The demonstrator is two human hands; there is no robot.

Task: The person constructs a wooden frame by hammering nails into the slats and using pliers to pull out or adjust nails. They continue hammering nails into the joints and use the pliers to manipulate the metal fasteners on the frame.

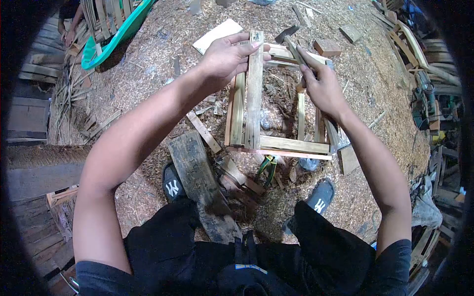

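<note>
My left hand [224,58] is closed around the far end of a wooden slat [254,93], thumb across its top face. The slat lies along the left side of a rectangular wooden frame [296,144] made of several thin strips. In my right hand [323,86] is a hammer [295,51], gripped by its handle. Its dark head is beyond the frame's far right part, pointing away from me. Pliers [267,167] with green and yellow handles lie on the ground just below the near edge of the frame.
Wood shavings cover the ground [143,98]. A thick worn plank [197,177] lies between my feet. A pale board [217,35] and a wood block [327,48] lie beyond the frame. A green curved container [118,42] holds slats at upper left, near another person's hand [70,37].
</note>
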